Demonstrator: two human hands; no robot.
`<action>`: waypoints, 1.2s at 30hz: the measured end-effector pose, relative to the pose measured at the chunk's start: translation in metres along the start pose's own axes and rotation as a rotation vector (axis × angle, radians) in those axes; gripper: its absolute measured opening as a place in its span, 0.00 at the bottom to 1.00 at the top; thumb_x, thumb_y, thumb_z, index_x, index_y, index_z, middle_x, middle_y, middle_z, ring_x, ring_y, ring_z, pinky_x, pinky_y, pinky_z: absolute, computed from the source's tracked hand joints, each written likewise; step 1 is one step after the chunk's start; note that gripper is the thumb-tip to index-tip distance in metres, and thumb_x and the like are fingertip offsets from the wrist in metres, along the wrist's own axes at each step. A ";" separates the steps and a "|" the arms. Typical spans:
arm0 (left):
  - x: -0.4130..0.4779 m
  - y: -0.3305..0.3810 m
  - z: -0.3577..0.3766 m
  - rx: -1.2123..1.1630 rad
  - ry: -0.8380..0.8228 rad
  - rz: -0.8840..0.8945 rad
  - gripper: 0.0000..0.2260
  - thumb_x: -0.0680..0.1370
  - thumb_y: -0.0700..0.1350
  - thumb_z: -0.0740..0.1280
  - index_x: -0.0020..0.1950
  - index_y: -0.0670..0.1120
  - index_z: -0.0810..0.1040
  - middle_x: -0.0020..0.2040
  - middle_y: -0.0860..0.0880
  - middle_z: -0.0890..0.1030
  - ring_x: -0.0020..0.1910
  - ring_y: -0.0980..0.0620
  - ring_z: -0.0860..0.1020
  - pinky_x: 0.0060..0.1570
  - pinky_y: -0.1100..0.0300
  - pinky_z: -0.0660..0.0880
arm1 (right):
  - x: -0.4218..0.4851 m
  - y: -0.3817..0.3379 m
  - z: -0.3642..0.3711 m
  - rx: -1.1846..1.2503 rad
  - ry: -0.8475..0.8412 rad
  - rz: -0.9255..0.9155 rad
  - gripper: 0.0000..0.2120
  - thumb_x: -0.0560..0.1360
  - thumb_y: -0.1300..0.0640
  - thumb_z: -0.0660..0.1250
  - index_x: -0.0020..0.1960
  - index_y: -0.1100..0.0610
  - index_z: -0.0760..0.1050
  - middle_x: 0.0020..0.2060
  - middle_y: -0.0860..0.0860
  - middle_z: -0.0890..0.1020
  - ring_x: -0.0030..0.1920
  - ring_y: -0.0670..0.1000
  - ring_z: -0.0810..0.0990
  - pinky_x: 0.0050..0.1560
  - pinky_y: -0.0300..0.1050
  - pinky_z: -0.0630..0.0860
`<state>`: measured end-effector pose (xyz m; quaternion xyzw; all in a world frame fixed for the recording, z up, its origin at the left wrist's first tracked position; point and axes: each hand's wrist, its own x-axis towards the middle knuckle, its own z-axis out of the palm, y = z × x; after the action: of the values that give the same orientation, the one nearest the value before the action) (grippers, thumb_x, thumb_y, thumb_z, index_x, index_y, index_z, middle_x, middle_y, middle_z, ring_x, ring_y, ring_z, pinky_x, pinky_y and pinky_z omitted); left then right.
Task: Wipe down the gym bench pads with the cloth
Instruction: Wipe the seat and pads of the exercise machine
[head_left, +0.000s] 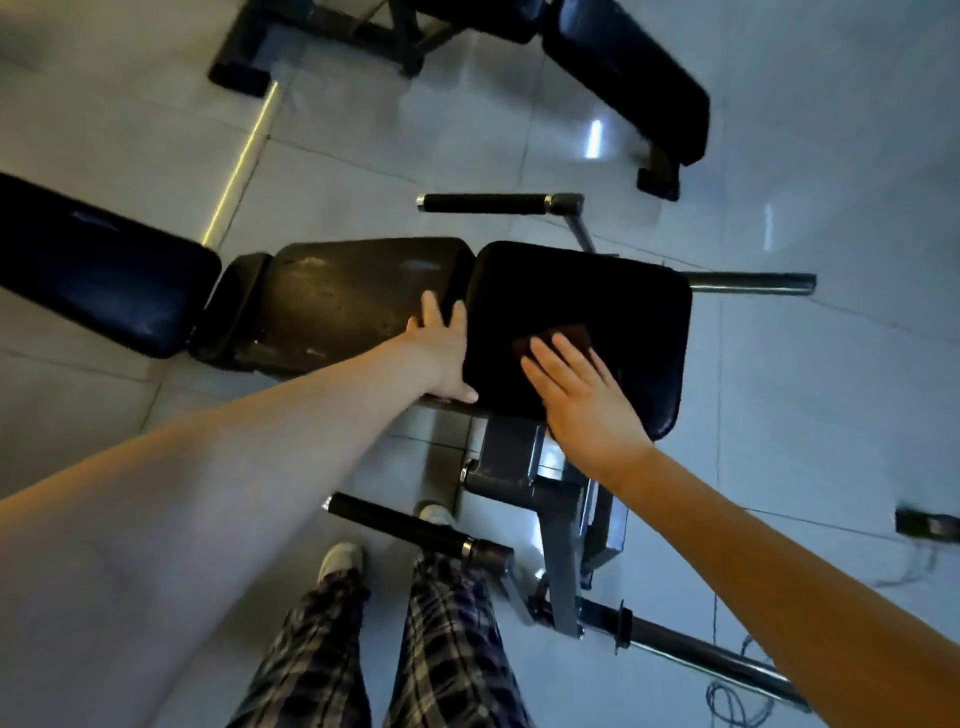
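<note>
A grey tiled floor (831, 389) is seen beneath a bench, whose worn back pad (353, 296) is adjoined by a black seat pad (597, 291). The seat pad's left edge is braced by the left hand (441, 358), fingers straight. The right hand (582, 405), fingers extended, is laid flat upon the dark red cloth (563, 335), which is pressed onto the seat pad.

My right hand (587, 400) hides most of the dark red cloth (570, 332), and the blurred black padded bench (623, 78) at twelve o'clock runs off-frame.

cloth (553, 340) on seat pad (597, 301), back pad (358, 296) left
</note>
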<state>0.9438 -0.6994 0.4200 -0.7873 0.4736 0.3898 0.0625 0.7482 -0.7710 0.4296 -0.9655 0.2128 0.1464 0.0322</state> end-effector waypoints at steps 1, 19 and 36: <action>0.000 0.005 -0.003 0.068 0.033 0.072 0.54 0.73 0.56 0.73 0.78 0.44 0.33 0.77 0.40 0.32 0.78 0.39 0.42 0.76 0.44 0.50 | -0.010 0.002 0.002 -0.024 -0.028 0.023 0.31 0.79 0.59 0.59 0.78 0.53 0.50 0.78 0.51 0.49 0.75 0.51 0.38 0.73 0.51 0.37; 0.012 0.033 0.004 0.357 0.076 0.148 0.60 0.68 0.61 0.76 0.77 0.46 0.30 0.77 0.44 0.30 0.78 0.42 0.37 0.76 0.45 0.52 | 0.109 0.033 -0.004 0.127 0.273 0.334 0.22 0.83 0.52 0.49 0.76 0.50 0.57 0.77 0.47 0.55 0.77 0.49 0.48 0.76 0.53 0.45; 0.020 -0.033 0.059 0.577 0.557 0.481 0.62 0.66 0.61 0.77 0.75 0.52 0.27 0.78 0.52 0.32 0.76 0.55 0.35 0.71 0.58 0.35 | -0.078 0.060 0.068 -0.237 0.611 -0.134 0.23 0.79 0.54 0.52 0.75 0.48 0.62 0.75 0.45 0.60 0.77 0.49 0.54 0.75 0.46 0.53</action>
<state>0.9424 -0.6682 0.3573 -0.6802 0.7306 0.0191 0.0572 0.6366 -0.7859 0.3881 -0.9737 0.1300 -0.1287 -0.1362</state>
